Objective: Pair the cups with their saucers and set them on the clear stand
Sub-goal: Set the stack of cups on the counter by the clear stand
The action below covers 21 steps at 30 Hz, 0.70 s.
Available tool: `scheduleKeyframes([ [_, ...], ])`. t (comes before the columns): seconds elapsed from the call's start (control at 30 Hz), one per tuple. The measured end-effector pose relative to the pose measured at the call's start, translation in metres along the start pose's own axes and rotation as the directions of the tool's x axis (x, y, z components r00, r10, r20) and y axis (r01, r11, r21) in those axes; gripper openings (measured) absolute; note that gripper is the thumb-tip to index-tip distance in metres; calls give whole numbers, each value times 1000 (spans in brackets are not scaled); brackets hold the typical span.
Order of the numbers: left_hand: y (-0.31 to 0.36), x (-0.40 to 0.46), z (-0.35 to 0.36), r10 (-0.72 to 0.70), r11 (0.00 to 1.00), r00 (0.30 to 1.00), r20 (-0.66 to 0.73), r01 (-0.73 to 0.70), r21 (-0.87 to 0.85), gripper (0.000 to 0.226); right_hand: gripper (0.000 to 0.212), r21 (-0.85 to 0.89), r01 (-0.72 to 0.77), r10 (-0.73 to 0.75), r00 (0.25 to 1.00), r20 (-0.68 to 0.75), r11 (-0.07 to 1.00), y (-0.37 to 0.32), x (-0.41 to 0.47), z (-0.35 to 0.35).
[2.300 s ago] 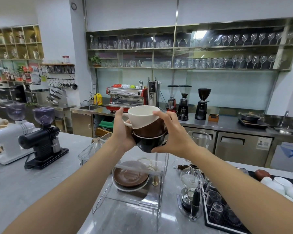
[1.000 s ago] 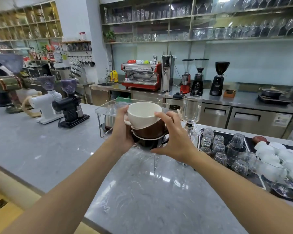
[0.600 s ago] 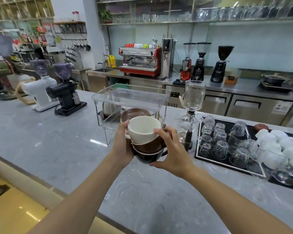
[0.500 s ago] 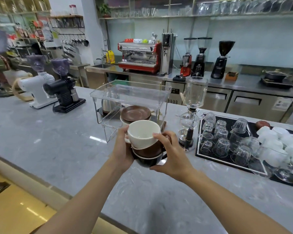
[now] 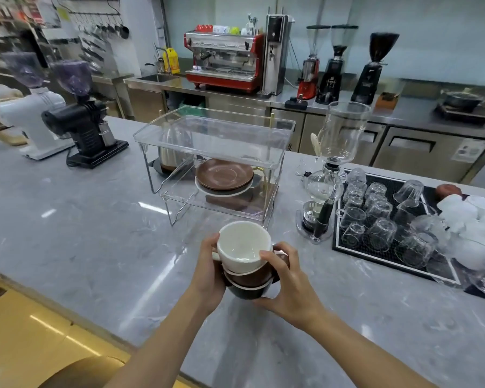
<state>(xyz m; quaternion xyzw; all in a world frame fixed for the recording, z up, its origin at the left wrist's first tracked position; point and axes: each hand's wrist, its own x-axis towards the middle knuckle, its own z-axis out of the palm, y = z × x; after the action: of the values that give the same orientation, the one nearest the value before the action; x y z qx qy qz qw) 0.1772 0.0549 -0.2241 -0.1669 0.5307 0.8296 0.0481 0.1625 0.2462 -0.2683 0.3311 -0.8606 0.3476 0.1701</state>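
Note:
Three cups are nested in a stack: a white cup [image 5: 242,243] on top, a brown cup [image 5: 251,277] under it, a black cup [image 5: 246,292] at the bottom. My left hand [image 5: 209,271] grips the stack's left side and my right hand [image 5: 287,287] its right side, low over the grey counter. Behind the stack stands the clear two-tier stand [image 5: 216,135]. On its lower shelf lies a brown saucer [image 5: 224,175] on a white saucer [image 5: 221,191], with a dark one partly showing beneath.
A glass siphon brewer [image 5: 333,175] stands right of the stand. Further right a black mat [image 5: 386,256] holds several upturned glasses, with white cups [image 5: 465,217] beyond. A black grinder [image 5: 87,121] and a white grinder [image 5: 31,113] sit at the far left. A kettle [image 5: 174,152] is behind the stand.
Both hands have lowered the cup stack from chest height down to just above the counter in front of the stand. The view has tilted downward.

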Motion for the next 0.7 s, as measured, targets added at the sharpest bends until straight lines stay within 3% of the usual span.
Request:
scheduleKeyframes([
  [0.23,-9,11,-7,-23,1000,999,34,24,-17,58,102,-14,-19,18,1000,-18,1000,6,-4,12],
  [0.7,-20,19,-11,-31,995,998,58,36,-90,54,100,3,-10,10,1000,-16,1000,13,-6,20],
])
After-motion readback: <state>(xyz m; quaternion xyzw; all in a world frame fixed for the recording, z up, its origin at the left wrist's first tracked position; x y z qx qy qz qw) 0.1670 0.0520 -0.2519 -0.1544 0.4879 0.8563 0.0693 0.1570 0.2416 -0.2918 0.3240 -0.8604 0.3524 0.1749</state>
